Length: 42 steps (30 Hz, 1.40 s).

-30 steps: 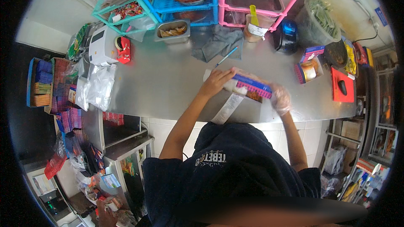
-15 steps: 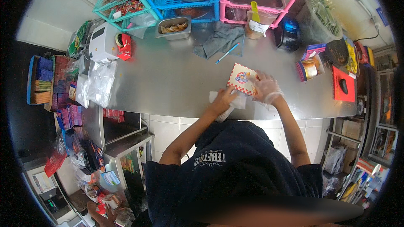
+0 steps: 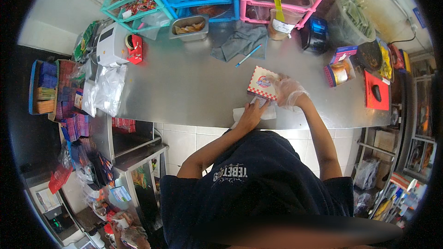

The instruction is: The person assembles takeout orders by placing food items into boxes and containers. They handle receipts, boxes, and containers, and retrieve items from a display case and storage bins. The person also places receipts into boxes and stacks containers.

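A small cream carton box (image 3: 262, 82) with a red checkered border and a round printed emblem is near the front edge of the steel table. My right hand (image 3: 290, 93), in a clear plastic glove, is closed around its right side. At the near side, my bare left hand (image 3: 253, 113) has curled fingers against the box, with a bit of white paper showing between them. More of this white paper (image 3: 268, 112) spreads under and beside the left hand. The left fingertips are partly hidden at the box edge.
Beyond the box lie a blue-white pen (image 3: 248, 56) and grey cloth (image 3: 235, 46). A steel tray (image 3: 189, 36), a tub with a yellow scoop (image 3: 277, 32) and blue racks (image 3: 198, 0) stand behind. Plastic bags (image 3: 110, 90) lie left; an open patterned box (image 3: 340, 71) stands right.
My left hand has moved slightly right, its fingers now at the box's near side. The box has shifted a little left and nearer. My right hand keeps its grip.
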Available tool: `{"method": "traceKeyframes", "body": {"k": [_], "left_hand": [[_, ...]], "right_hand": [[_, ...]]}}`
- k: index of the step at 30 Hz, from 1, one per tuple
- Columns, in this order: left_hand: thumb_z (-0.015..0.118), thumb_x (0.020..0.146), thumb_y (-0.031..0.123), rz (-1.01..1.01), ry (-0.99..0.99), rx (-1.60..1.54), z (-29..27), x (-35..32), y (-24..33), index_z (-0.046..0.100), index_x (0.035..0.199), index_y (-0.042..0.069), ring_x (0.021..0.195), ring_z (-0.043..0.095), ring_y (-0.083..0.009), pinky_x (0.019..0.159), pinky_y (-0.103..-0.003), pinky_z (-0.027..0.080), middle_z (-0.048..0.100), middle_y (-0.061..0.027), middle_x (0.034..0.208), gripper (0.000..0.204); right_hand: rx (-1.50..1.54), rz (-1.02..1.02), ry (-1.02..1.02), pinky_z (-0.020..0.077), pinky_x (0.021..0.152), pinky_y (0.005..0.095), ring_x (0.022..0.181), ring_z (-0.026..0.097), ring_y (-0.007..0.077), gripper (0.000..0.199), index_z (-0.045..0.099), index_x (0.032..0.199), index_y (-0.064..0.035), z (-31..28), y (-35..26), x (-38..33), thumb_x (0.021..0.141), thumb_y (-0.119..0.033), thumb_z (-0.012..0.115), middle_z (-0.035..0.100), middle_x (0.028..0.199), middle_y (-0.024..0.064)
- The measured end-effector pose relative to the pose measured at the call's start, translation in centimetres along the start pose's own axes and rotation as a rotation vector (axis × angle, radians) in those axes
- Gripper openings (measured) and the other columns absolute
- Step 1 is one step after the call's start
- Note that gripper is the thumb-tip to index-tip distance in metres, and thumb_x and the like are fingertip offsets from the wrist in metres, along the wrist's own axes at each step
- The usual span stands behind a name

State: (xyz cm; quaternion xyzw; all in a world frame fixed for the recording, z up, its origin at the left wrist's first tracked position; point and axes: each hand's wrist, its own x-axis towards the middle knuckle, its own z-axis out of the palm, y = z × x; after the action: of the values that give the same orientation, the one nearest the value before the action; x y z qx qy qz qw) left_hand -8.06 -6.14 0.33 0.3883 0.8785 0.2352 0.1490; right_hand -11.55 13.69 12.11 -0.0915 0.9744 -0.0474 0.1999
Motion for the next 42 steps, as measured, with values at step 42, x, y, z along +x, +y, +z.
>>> {"method": "traceKeyframes", "body": {"k": [42], "left_hand": [[0.061,0.077,0.000,-0.430,0.732,-0.251,-7.3,-2.6,-3.8,0.055,0.113,-0.001,0.101,0.056,-0.0406,0.087,-0.046,0.045,0.058,-0.0198,0.107,0.037]], "right_hand": [[0.344,0.619,1.087,0.0326,0.106,0.0449,0.120,0.050,0.0330,0.054,0.047,0.131,-0.0069,8.8,9.9,-1.9,0.087,-0.036,0.058,0.051,0.131,0.0141]]}}
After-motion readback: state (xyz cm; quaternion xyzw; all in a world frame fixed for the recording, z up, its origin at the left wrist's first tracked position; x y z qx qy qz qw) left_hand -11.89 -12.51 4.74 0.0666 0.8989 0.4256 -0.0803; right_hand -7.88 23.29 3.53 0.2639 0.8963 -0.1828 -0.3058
